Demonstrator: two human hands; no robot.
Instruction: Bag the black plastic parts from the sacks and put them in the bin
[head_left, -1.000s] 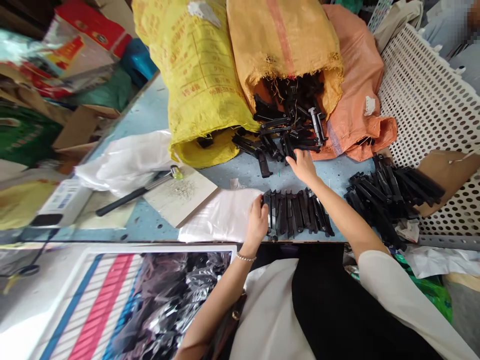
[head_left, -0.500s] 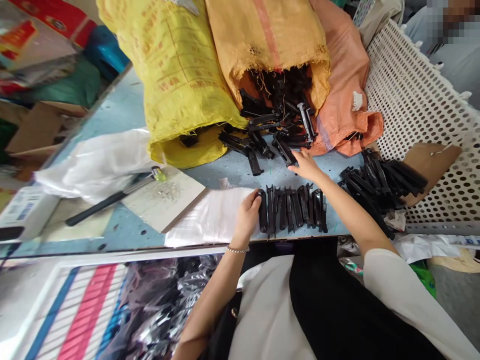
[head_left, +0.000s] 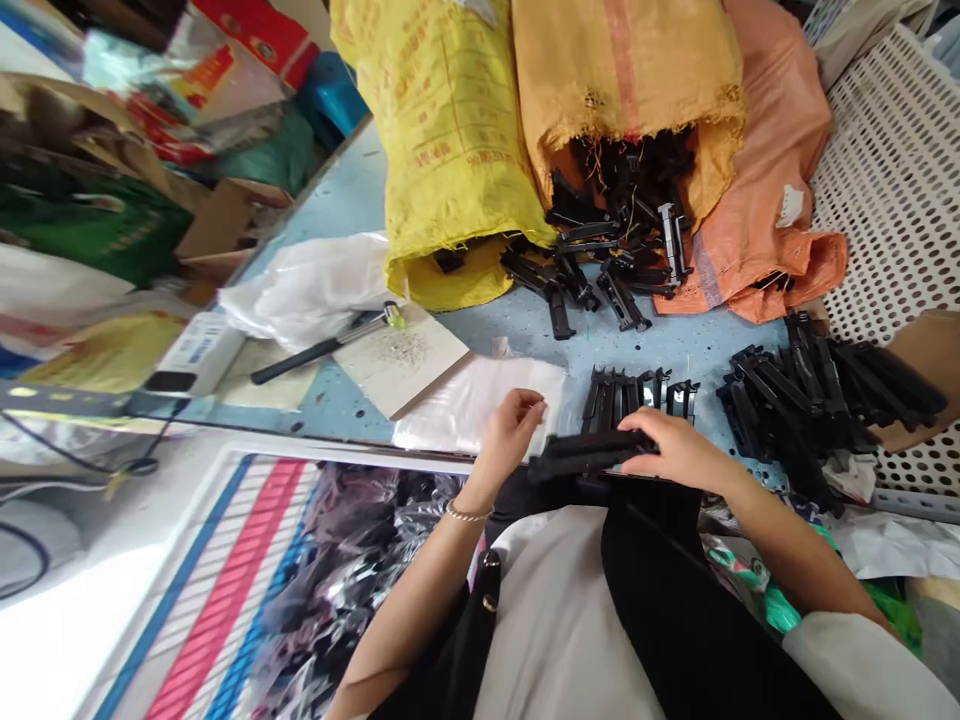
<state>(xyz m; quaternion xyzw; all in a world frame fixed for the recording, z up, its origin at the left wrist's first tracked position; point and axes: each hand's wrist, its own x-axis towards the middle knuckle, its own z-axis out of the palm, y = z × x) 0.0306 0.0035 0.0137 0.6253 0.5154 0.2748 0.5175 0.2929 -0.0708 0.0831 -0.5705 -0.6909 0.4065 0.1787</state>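
My right hand (head_left: 679, 450) grips a long black plastic part (head_left: 589, 453) by its right end. It lies level at the table's front edge, slightly blurred; whether it is one piece or two together I cannot tell. Just left of its other end is my left hand (head_left: 512, 440), fingers curled in a pinch over a stack of clear plastic bags (head_left: 450, 400). What that pinch holds, if anything, is too small to make out. Behind the held part stands a row of similar black parts (head_left: 615, 395), partly covered by it and by my right hand.
Black parts spill from an orange-yellow sack (head_left: 577, 100), between a yellow sack (head_left: 450, 140) and an orange sack (head_left: 780, 150). A pile of black parts (head_left: 795, 390) lies right, by a perforated white basket (head_left: 892, 180). A black-handled tool (head_left: 300, 360) rests on a board (head_left: 405, 360).
My right hand has come back from the sack's mouth to the table edge and now holds a black part. My left hand has left the row's left end. The view has swung left.
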